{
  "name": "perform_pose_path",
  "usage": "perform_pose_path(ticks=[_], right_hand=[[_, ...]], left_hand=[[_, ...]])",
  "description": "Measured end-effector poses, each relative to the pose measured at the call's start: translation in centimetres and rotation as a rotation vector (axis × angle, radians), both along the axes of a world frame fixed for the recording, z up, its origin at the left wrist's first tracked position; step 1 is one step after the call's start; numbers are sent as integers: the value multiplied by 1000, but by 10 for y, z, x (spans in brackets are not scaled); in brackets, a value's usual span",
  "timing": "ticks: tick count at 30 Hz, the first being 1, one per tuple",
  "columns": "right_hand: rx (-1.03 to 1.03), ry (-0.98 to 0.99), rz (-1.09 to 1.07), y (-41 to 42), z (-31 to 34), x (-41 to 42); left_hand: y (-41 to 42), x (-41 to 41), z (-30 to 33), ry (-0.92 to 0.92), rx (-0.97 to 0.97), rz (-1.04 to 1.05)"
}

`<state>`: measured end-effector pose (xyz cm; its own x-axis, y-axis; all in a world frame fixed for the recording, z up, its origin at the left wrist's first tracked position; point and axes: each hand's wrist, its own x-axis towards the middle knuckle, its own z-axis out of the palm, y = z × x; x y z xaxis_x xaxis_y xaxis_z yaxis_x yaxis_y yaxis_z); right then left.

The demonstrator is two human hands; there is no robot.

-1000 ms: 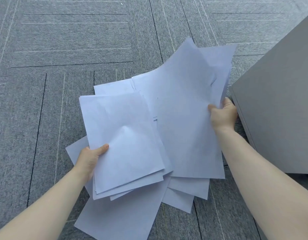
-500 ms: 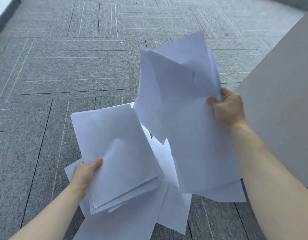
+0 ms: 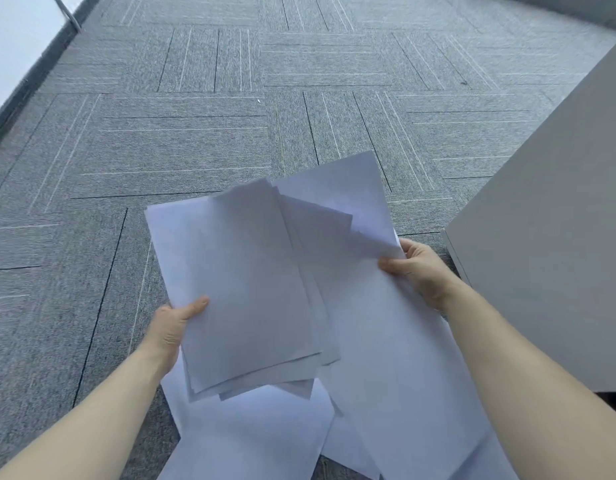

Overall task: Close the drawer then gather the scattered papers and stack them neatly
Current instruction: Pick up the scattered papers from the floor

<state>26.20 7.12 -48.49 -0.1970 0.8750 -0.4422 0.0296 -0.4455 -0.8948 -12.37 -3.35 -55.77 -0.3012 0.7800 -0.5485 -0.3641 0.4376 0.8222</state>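
Two sheaves of white papers (image 3: pixel 244 289) are held above the carpet floor (image 3: pixel 195 140): one is pinched by the left hand (image 3: pixel 173 329), one by the right hand (image 3: pixel 417 268). One grey cabinet (image 3: pixel 548 237) is seen just right; the sheets cannot be counted.

Two hands, left hand (image 3: pixel 171 329), right hand (image 3: pixel 420 271), one grey cabinet (image 3: pixel 548 237), many white papers (image 3: pixel 251 289) (overlapping, uncountable)
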Motion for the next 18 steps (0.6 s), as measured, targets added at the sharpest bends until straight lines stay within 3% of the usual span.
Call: perform_pose_path(ticks=[11,18], right_hand=[[-31,104,-1,-5,-33,-18],[-56,168,1,-7,-34,-45]], left_hand=[[4,16,-7,-17,55,-135],[2,40,4,-164,-28,-322]])
